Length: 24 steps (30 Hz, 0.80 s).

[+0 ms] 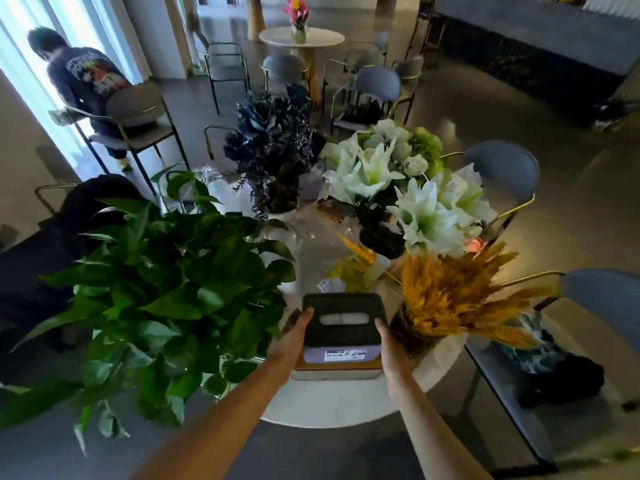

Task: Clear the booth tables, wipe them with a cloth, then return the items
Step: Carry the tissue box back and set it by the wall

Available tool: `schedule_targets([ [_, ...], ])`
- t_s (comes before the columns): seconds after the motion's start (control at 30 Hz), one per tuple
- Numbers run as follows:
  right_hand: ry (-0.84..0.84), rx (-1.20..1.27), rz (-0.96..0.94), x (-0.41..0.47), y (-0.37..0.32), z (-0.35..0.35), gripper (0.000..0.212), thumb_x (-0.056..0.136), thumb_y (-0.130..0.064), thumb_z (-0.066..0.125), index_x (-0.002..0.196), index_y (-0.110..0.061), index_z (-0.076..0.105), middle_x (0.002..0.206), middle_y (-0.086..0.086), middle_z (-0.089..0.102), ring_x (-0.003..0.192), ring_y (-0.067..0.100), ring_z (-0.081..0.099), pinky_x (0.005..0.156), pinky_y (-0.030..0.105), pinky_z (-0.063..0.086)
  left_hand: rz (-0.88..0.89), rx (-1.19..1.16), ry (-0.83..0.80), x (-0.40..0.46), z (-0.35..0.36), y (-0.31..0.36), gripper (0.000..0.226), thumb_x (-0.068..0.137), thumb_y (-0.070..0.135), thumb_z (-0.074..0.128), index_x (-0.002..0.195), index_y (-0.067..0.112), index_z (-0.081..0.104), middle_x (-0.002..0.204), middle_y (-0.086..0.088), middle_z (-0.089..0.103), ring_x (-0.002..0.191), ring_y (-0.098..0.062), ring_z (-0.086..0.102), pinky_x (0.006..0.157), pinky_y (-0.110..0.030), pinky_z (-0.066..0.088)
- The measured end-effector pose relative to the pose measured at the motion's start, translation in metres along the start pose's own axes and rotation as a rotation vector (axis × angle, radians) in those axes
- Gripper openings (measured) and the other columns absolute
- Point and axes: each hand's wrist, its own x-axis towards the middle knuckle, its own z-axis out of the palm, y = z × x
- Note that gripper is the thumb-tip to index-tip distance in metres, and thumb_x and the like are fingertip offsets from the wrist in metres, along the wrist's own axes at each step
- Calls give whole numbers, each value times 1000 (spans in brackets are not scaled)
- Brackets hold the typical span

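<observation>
Both hands hold a dark tissue box (341, 323) between them, above the near edge of a round white table (346, 403). The left hand (294, 336) lies flat against the box's 9 o'clock side, fingers straight and together, tips reaching the top rim. The right hand (388, 344) lies against the 3 o'clock side in the same way, fingers straight, tips at the upper corner. The box sits squarely between the two palms; neither hand curls round it. A white tissue shows in the slot on top. A label is visible on the face toward the camera. Whether the box's base touches the table cannot be told; a pale base and a tan strip show just beneath it.

On the table:
- green plant (166, 299) at 9 o'clock of the box, leaves near the left hand;
- yellow wheat bunch (460, 296) at 2 o'clock, close to the right hand;
- white lilies (398, 188) at 1 o'clock, farther back;
- dark blue flowers (273, 143) at 11 o'clock, farther back.

Grey chairs (502, 168) stand at 3 o'clock. A seated person (90, 81) is at far 10 o'clock, well apart.
</observation>
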Motion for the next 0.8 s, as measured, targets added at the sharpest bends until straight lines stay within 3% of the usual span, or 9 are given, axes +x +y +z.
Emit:
schedule_targets([
  [0.07, 24, 34, -14, 20, 19, 0, 97, 68, -72, 67, 147, -23, 41, 146, 10, 50, 134, 30, 48, 114, 50, 38, 27, -29, -2, 4, 4, 3, 26, 99, 40, 59, 118, 22, 62, 106, 3, 68, 95, -9, 64, 68, -12, 55],
  [0.13, 11, 48, 2, 23, 20, 1, 107, 59, -76, 67, 148, -22, 43, 141, 9, 54, 129, 29, 52, 112, 50, 41, 27, -20, -3, 13, 5, 1, 21, 103, 30, 54, 120, 21, 63, 103, 3, 69, 91, -9, 65, 60, -12, 53],
  [0.23, -3, 48, 48, 22, 11, 2, 87, 76, -61, 69, 148, -19, 43, 137, 10, 56, 125, 28, 54, 109, 48, 43, 0, -30, -7, 16, 5, -1, 26, 103, 33, 53, 124, 22, 64, 114, -5, 70, 97, -16, 67, 66, -21, 54],
  [0.37, -7, 54, 89, 23, 16, -2, 80, 82, -55, 71, 149, -22, 41, 139, 10, 54, 126, 28, 53, 111, 49, 41, -31, -9, 49, 10, 7, 2, 18, 103, 31, 52, 109, 22, 67, 113, -8, 69, 99, -21, 64, 81, -32, 51],
  [0.43, -9, 47, 83, 19, 22, -2, 85, 76, -62, 72, 146, -22, 45, 137, 10, 57, 124, 28, 55, 110, 49, 42, -54, 9, 74, 6, 5, -2, 18, 102, 35, 55, 104, 24, 69, 114, -9, 70, 103, -25, 65, 91, -37, 52],
  [0.5, 9, 10, 85, 19, 36, -6, 94, 60, -82, 67, 136, -28, 53, 131, 7, 62, 120, 27, 58, 109, 50, 43, -76, 51, 110, 1, 2, -10, 25, 95, 48, 59, 102, 26, 71, 111, -10, 71, 104, -27, 66, 95, -41, 54],
  [0.57, 13, -2, 81, 19, 49, -9, 91, 45, -93, 61, 119, -39, 59, 126, 4, 65, 118, 26, 60, 107, 51, 44, -73, 40, 169, -1, -1, -19, 48, 73, 67, 63, 101, 29, 73, 111, -10, 72, 105, -28, 66, 99, -45, 53],
  [0.67, 22, -14, 99, 2, 38, -15, 71, 46, -89, 58, 99, -41, 59, 120, 4, 68, 115, 28, 61, 106, 51, 45, -47, 71, 209, 12, -9, -37, 79, 48, 79, 59, 107, 28, 74, 113, -8, 70, 108, -29, 64, 102, -47, 50],
  [0.8, 40, 49, 64, -36, 14, -28, 64, 47, -82, 60, 95, -40, 62, 120, 3, 69, 114, 28, 61, 106, 51, 45, -24, 58, 222, -1, -14, -38, 95, 47, 83, 65, 120, 23, 70, 114, -6, 71, 106, -28, 66, 100, -48, 52],
])
